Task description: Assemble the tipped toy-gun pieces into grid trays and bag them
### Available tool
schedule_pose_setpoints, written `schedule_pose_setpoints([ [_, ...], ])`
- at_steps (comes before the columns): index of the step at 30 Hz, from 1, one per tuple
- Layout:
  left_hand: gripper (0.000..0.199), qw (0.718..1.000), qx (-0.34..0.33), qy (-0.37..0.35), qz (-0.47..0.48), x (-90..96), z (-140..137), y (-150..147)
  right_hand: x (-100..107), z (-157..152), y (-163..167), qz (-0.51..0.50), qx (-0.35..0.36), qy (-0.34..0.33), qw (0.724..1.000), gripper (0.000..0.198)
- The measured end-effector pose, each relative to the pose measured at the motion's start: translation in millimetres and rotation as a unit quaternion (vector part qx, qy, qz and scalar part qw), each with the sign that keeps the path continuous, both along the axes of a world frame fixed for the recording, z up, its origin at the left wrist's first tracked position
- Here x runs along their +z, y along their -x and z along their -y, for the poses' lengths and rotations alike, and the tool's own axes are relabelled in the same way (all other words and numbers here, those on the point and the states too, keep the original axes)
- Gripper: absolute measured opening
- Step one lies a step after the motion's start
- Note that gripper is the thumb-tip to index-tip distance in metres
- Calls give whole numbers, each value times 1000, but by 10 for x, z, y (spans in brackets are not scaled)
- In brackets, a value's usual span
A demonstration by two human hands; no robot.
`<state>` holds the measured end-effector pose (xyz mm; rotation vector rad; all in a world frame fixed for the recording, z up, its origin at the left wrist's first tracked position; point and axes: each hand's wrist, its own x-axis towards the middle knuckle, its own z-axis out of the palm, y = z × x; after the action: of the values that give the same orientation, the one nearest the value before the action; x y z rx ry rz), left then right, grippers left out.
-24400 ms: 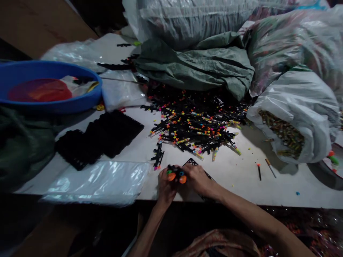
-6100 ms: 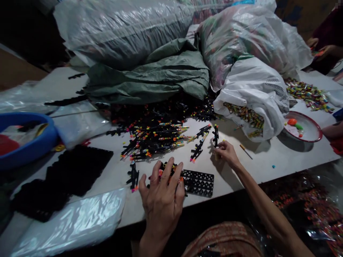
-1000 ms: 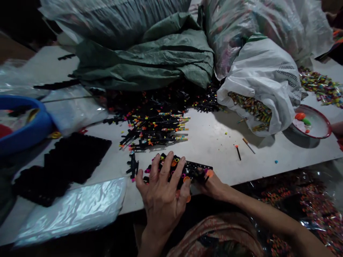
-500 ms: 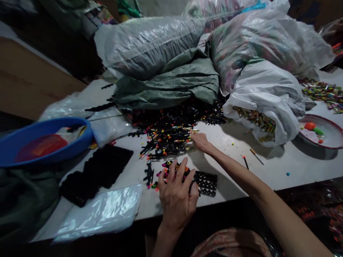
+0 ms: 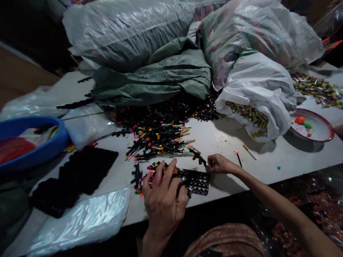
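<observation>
White tabletop (image 5: 227, 142), dim light, bags piled at the back. I see a black perforated tray (image 5: 197, 181) at the near edge, long axis running left-right, its left half studded with neon-capped pieces, right half showing bare holes. Left hand (image 5: 162, 200) lies flat on the filled half, fingers spread wide, pinning it. Right hand (image 5: 221, 165) sits just beyond the tray's far right corner, fingers pinched narrow on a small black toy piece (image 5: 198, 157) whose long axis slants up-left, away from the fingertips. So the tray's bare holes lie just toward me and slightly left of the right hand; that hand is the nearer one to them. Heap of black sticks with neon tips (image 5: 158, 139) sits beyond the tray, near the held piece. Further out: stack of black trays (image 5: 77, 176) to the left, clear plastic sheet (image 5: 80, 221) at near left, blue basin (image 5: 34, 150) far left, grey-green sack (image 5: 152, 78) at the back, white woven sack (image 5: 257, 89) spilling small coloured items at right, red-rimmed plate (image 5: 321, 134) beside it. Printing on the white sack is too small to read.
</observation>
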<state>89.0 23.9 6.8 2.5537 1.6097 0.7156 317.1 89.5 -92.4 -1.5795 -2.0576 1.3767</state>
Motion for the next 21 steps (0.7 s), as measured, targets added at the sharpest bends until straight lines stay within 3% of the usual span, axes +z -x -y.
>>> schedule_pose_setpoints([
  [5,17,1000,3,10,-2,28,-14,-22,-19,77,398,-114,-2,-3,993,15],
  [8,16,1000,-3,0,-1,4,-25,-14,-60,80,581,-133,-41,-2,990,15],
  [12,16,1000,-5,-15,11,-28,-24,-11,-171,117,735,-139,-25,-22,990,13],
  [14,15,1000,2,-11,15,-33,-18,-18,-203,172,783,-107,-5,-50,993,10],
  [16,27,1000,8,-10,8,-33,-15,-22,-188,249,825,-52,25,-96,994,11],
  [19,51,1000,0,-6,-12,-28,-9,-5,-61,334,877,42,92,-160,982,21],
  [21,51,1000,-12,2,-26,-26,2,20,67,285,886,92,148,-159,972,24],
])
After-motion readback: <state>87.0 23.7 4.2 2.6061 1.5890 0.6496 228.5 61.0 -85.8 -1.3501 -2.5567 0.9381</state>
